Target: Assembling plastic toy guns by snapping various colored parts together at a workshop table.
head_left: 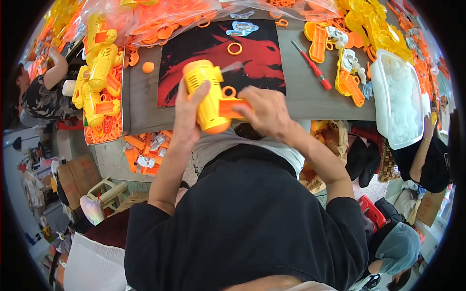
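Grey worktable (301, 92) | left hand (187, 114) grips yellow toy (206, 94) | right hand (267, 111) grips orange part (233, 107)

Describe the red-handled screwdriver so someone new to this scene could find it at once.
Start at the black-and-red mat in the middle of the grey table. Just right of the mat lies the screwdriver, slanting on bare tabletop. It is the only slim red tool among bulky yellow and orange toy parts.

Black short-sleeved shirt, grey cloth at the lap, forearms bare
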A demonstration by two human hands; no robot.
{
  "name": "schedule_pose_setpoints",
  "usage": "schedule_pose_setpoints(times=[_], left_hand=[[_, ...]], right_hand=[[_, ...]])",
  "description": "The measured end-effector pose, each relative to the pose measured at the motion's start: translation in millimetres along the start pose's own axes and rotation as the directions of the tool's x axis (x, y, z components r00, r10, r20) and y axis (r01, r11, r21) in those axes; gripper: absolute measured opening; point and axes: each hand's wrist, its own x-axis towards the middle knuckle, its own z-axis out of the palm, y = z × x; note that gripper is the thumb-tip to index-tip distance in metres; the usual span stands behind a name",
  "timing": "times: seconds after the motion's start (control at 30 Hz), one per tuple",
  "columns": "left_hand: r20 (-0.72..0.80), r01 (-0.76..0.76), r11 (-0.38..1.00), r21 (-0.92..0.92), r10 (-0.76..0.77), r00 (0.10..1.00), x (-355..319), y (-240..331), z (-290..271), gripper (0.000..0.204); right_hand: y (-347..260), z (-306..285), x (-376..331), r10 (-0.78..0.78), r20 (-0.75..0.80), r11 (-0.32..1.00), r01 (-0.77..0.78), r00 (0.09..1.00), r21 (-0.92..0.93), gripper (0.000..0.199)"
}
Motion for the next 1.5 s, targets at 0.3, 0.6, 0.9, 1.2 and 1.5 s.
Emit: schedule_pose_setpoints(times=[0.3, 0.6, 0.9, 1.2, 1.5], left_hand=[[-0.002, -0.137, 0.957, -0.255, 0.142, 0.99, -1.3, 17.1, -56.8, 0.045], [0.115, -0.197, 0.979, -0.042, 0.201, 0.973, 36.2, 4.1, 10.4, 0.053], [0.243, -0.276, 0.956, 0.099, 0.246, 0.938, 41.3, -6.3, 40.9, 0.054], [0.404, -0.387, 0.915, 0.109, 0.315, 0.859, 55.3, -0.3, 49.9, 0.077], [0.346, -0.534, 0.84, 0.097, 0.474, 0.81, 66.3, -12.7, 64.5, 0.084]], right_hand=[[85.8, 28.7, 70.0, 0.117, 0.184, 0.892, -0.022, 0.976, -0.452, 0.027], [56.5, -11.2, 41.9, 0.536, 0.195, 0.088, -0.284, 0.822, 0.955, 0.028], [31.7, -35.9, 28.6, 0.499, 0.077, 0.433, -0.325, 0.863, 0.841, 0.038], [11.5, -30.3, 33.7, 0.165, -0.315, 0.986, -0.15, 0.935, 0.074, 0.04], [25.7, 4.2, 20.8, 0.503, 0.017, 0.463, -0.286, 0.864, 0.839, 0.046]])
